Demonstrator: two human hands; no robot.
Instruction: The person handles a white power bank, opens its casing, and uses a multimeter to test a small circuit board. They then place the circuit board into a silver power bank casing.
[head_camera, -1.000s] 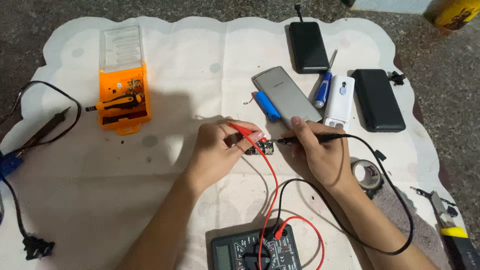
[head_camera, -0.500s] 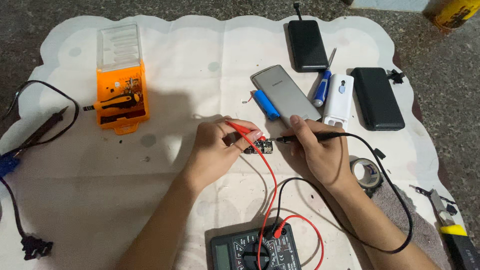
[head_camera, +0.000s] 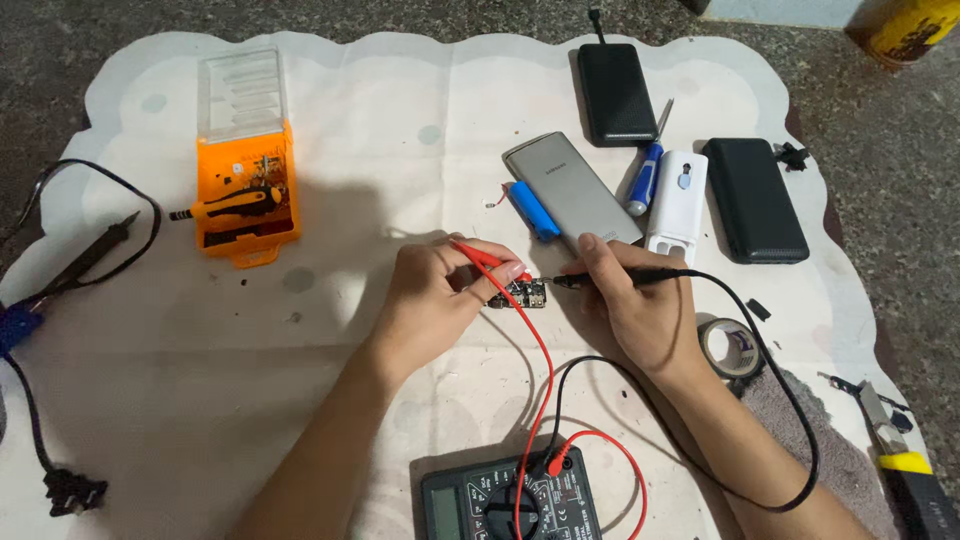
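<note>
A small dark circuit board (head_camera: 524, 293) lies on a white cloth, between two hands and touching both. The left hand (head_camera: 440, 295) is closed around a red probe (head_camera: 487, 260), which slants down and right onto the board's left end. The right hand (head_camera: 640, 310) grips a black probe (head_camera: 625, 279) lying almost level, long axis left to right, tip pointing left at the board's right edge. Both leads run down to a multimeter (head_camera: 510, 500).

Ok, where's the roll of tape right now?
The roll of tape lies on the white cloth at the right of the head view, just beside the right hand, below the white case.
</note>
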